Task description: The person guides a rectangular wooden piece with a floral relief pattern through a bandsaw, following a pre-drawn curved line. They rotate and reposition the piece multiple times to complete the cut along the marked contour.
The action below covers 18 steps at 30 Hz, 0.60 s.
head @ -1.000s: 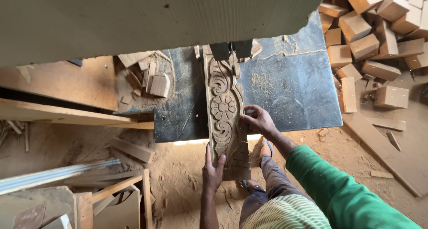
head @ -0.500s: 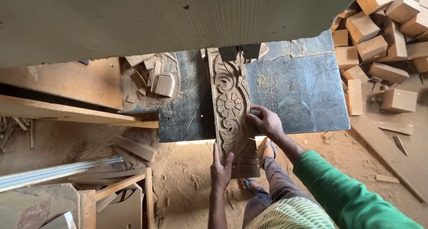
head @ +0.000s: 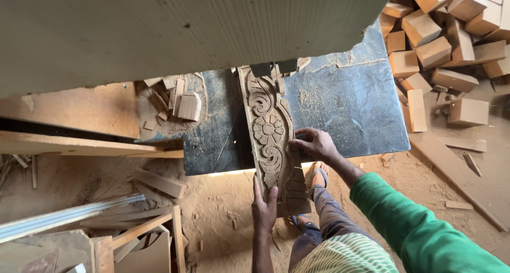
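A long carved wooden panel (head: pixel 269 129) with a flower and scroll pattern lies lengthwise on a dark metal saw table (head: pixel 350 108). Its far end sits under the machine's guide, its near end hangs past the table edge. My left hand (head: pixel 264 205) grips the panel's near left edge from below. My right hand (head: pixel 314 143) rests on its right edge at mid-length, fingers curled on the wood. My arm wears a green sleeve.
A large pale machine housing (head: pixel 186 28) fills the top of the view. Small wood offcuts (head: pixel 180 103) lie on the table's left side. A pile of wooden blocks (head: pixel 446 34) sits at the right. Planks and scraps (head: pixel 133 220) lie on the sawdust floor.
The view has shifted slightly. My right hand stays on the panel's right edge and my left hand stays at its near end; the panel looks about where it was.
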Motion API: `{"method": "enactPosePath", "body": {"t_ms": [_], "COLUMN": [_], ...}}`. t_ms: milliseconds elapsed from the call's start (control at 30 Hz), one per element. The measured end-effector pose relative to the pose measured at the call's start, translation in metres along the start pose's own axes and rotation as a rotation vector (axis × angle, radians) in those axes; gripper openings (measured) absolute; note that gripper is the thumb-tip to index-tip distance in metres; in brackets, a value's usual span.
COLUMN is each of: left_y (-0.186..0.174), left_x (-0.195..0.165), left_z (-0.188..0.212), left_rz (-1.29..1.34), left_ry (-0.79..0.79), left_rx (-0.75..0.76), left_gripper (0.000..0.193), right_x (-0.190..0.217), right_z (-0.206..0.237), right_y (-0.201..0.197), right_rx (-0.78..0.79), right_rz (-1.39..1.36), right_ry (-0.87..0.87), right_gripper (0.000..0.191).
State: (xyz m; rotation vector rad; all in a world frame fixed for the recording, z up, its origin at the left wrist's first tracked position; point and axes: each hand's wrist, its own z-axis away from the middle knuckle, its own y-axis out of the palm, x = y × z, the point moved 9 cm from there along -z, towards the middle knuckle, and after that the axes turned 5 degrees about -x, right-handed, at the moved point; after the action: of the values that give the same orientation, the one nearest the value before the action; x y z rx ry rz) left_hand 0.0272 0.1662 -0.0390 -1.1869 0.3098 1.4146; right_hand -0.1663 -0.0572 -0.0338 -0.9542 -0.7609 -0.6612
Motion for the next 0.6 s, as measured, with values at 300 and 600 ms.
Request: {"method": "enactPosePath", "body": {"t_ms": [300,600], "left_y": [0.006,0.019], "left_x": [-0.013,-0.012], "left_z": [0.0,0.0], "left_rz": [0.054,0.029], "left_ry": [0.06,0.092], "left_rx": [-0.045,-0.089], "left_gripper": [0.09,0.091], "right_x": [-0.003,-0.009], "right_z": [-0.003,-0.003], "right_y": [-0.001,-0.004], "right_rx": [0.003,-0.026], "right_rz": [-0.137,-0.195], "right_ry": [0.091,0.114], "right_gripper": [0.047,0.048]}}
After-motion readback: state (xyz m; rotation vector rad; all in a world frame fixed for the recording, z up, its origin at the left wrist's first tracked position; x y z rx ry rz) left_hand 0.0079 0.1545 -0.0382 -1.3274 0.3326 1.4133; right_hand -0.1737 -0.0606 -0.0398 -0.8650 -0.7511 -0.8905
